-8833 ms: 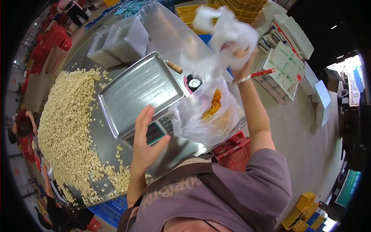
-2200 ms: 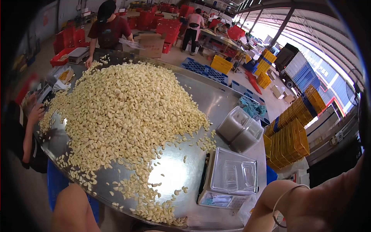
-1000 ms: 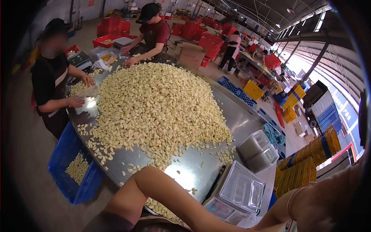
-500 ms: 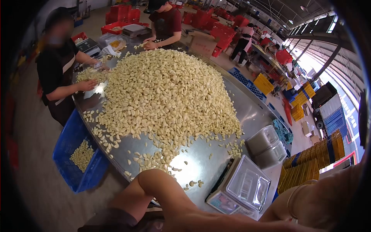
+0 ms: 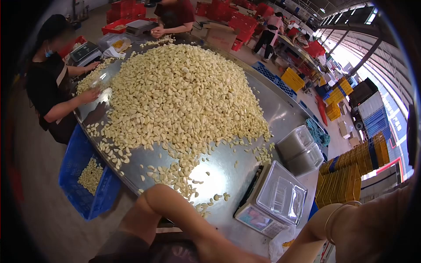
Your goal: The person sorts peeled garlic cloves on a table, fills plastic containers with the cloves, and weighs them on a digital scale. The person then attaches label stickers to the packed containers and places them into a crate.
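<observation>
My left forearm (image 5: 184,215) crosses the bottom of the view, its elbow bent beside the metal table (image 5: 237,184); the left hand lies outside the frame. At the lower right, my right hand (image 5: 377,223) appears large and dim, close to the camera, with a thin bracelet (image 5: 328,225) at the wrist. Its fingers are not clearly visible. Nearest to this arm are a clear plastic bag (image 5: 280,243) and a weighing scale (image 5: 263,219) under a clear plastic cover. Peeled garlic cloves (image 5: 184,101) form a large heap on the table, with several scattered toward me.
Clear plastic containers (image 5: 300,151) stand beyond the scale. A blue crate (image 5: 72,175) holding cloves sits left of the table. One co-worker (image 5: 48,83) works at the left edge, another (image 5: 175,17) at the far side. Yellow crates (image 5: 342,184) are stacked at right.
The view has shifted slightly, moving the heap and co-workers up and left. My left forearm sits lower at its far end, uncovering the plastic bag. The left co-worker's hands have moved apart.
</observation>
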`<state>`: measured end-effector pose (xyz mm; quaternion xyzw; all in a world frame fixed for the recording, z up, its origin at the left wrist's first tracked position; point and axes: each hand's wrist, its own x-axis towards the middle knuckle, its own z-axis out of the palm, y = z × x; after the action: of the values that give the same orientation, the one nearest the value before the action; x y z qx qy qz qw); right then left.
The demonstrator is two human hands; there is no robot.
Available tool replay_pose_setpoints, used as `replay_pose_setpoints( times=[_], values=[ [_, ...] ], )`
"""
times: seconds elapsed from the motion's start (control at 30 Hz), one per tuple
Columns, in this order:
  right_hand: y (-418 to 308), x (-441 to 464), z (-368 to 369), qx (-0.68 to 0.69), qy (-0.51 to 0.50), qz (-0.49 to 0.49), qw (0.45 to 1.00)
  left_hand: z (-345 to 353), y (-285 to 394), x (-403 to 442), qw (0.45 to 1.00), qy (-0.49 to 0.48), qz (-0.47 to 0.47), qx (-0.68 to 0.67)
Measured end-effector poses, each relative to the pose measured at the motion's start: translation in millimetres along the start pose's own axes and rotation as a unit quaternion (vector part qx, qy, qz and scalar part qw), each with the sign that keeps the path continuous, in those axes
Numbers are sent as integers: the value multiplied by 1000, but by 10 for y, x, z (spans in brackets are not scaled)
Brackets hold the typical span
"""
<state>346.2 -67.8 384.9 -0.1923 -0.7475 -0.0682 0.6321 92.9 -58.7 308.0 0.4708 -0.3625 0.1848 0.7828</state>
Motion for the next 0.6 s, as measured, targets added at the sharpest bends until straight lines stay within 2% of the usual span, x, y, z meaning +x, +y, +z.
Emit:
replay_pose_setpoints(
  times=[0.07, 0.23, 0.53, 0.6],
  values=[
    [-65, -17, -25, 0, -8, -5, 1000, -180, 378, -241, 990, 11, -56, 128],
    [-170, -53, -9, -1, -5, -20, 1000, -106, 731, -455, 940, 138, -5, 312],
    [-220, -210, -11, -11, 9, -36, 999, 116, 632, -601, 877, 203, 140, 413],
    [-227, -259, 12, -16, 7, -43, 999, 193, 606, -598, 857, 195, 200, 434]
  ],
)
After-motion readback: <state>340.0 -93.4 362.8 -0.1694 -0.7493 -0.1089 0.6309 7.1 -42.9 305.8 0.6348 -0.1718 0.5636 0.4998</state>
